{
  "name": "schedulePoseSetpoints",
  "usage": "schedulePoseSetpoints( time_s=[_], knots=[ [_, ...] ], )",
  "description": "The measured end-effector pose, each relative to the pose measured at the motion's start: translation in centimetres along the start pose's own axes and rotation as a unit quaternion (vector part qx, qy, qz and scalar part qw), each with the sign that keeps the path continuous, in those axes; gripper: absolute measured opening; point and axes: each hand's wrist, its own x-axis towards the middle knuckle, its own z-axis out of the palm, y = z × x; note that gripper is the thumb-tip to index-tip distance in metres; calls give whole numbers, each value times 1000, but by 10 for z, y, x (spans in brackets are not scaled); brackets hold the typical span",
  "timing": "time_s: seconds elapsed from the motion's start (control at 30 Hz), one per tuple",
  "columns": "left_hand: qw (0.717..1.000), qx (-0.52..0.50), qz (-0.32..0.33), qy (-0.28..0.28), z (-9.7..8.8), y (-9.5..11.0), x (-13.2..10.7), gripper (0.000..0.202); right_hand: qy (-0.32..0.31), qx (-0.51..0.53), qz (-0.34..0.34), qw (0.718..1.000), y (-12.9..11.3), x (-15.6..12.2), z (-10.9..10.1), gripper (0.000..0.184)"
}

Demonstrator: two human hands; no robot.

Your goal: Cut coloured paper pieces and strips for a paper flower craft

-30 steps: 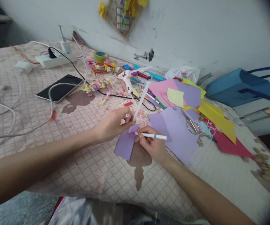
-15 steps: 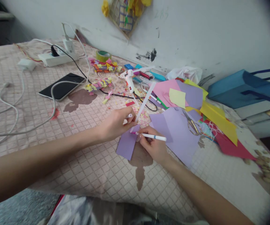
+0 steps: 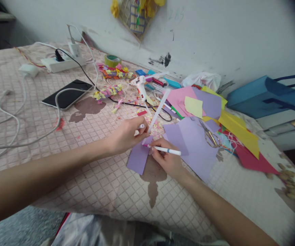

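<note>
Only legible txt: faint handwritten no. (image 3: pixel 176 15), approx. "283", on white wall (image 3: pixel 209 37); nothing else readable.

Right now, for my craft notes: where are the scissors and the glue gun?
Scissors (image 3: pixel 210 139): head view, on the finger loops.
Hot glue gun (image 3: pixel 141 89): head view, on the white body.

My left arm (image 3: pixel 47 164) stretches in from the lower left, and my left hand (image 3: pixel 126 136) is curled closed, fingers (image 3: pixel 142 134) bent inward. My right forearm (image 3: pixel 221 205) angles up from the lower right, with my right hand (image 3: pixel 166 160) just beside the left, pinched in a pen grip.
</note>
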Motion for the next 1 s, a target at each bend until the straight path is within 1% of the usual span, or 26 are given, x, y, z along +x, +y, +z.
schedulePoseSetpoints(
  time_s=[0.1,0.37,0.5,0.73,0.8,0.87,0.93,1.0],
  knots=[
    [1000,-1,0,0,0,0,0,14,-11,-14,-6,1000,-2,0,0,8],
    [1000,-15,-10,2,1,1,0,14,-17,-34,-68,997,-2,-1,3,11],
    [1000,-11,-7,3,1,1,0,14,-11,-42,-100,994,-1,-3,6,12],
    [1000,-8,-5,-1,0,2,0,14,-22,-98,-143,985,-9,-6,10,16],
    [1000,-6,-6,-1,0,2,0,14,-5,-92,-148,985,-9,-6,9,16],
    [1000,-2,-8,0,0,1,0,14,36,-79,-136,987,-9,-7,5,15],
    [1000,1,-8,0,0,0,0,15,87,-71,-105,988,-8,-8,0,13],
    [1000,1,-5,-4,0,-1,0,14,122,-67,-68,988,-7,-9,-5,13]
  ],
)
